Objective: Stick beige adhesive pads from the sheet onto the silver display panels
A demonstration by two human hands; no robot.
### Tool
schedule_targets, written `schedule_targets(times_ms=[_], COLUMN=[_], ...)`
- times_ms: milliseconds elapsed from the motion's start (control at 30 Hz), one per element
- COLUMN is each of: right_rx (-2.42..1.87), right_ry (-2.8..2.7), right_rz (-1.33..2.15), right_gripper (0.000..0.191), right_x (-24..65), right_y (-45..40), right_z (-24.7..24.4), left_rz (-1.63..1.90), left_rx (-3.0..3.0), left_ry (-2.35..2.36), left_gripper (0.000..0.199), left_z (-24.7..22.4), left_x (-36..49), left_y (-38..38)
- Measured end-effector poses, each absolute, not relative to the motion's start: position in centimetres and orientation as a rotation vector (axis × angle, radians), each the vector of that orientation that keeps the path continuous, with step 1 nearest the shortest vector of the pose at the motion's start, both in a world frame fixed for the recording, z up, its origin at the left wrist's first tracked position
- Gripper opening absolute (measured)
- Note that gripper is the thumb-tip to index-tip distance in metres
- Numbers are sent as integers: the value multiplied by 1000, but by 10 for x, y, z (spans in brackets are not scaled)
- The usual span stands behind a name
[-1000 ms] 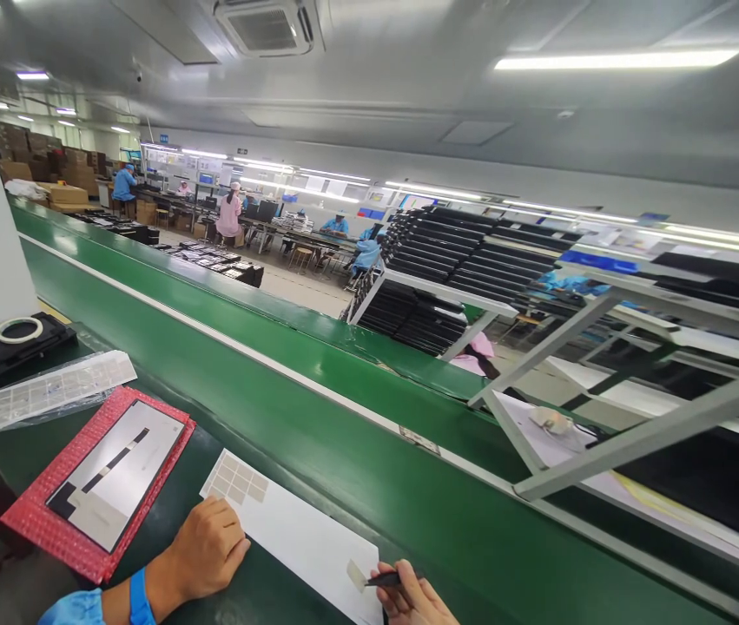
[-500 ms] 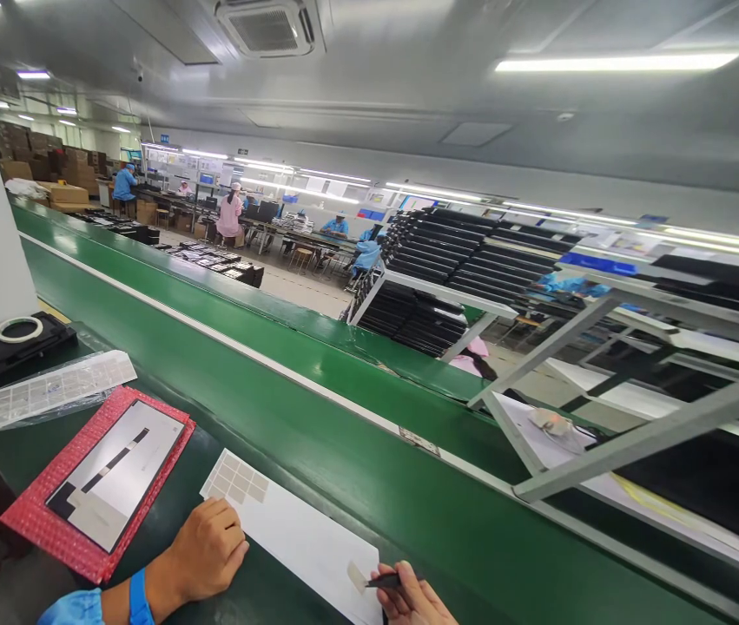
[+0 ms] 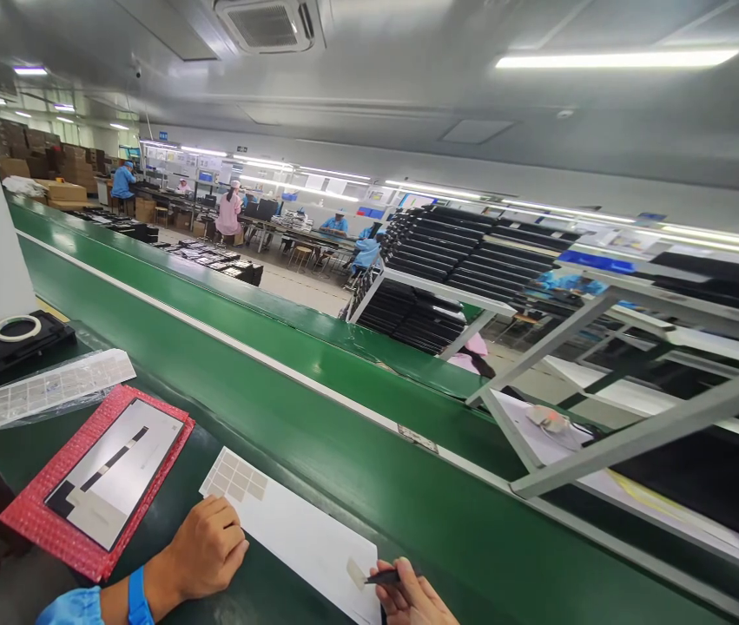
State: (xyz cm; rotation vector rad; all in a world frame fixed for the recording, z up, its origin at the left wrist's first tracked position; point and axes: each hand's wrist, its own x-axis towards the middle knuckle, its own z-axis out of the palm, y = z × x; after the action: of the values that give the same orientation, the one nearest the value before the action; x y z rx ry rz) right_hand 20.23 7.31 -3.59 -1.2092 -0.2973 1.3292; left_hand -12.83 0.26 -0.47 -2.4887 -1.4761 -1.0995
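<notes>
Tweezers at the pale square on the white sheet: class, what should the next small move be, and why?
Probably lift the square gently off with the tweezers: the right hand has their tip at its edge, and the left hand rests by the white sheet, where it can steady it.

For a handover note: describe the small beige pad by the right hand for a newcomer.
On the dark green bench, find the white sheet. Near its right end, by the right hand, lies the beige pad; unlike the gridded pads at the far end, it sits alone, at a dark tool's tip.
</notes>
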Motion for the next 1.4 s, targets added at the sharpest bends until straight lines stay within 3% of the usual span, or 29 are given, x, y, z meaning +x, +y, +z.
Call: schedule_targets(times_ms=[1400], right_rx=[-1179], right_ry=[-296], right_rz=[1280], right_gripper=[70], right_x=[196], right_y=[72], right_z=[-33], left_rz=[-1164], left_rx=[-2537], left_ry=[-1427], left_gripper=[18], left_z=[-6], left_x=[-133], left_y=[5])
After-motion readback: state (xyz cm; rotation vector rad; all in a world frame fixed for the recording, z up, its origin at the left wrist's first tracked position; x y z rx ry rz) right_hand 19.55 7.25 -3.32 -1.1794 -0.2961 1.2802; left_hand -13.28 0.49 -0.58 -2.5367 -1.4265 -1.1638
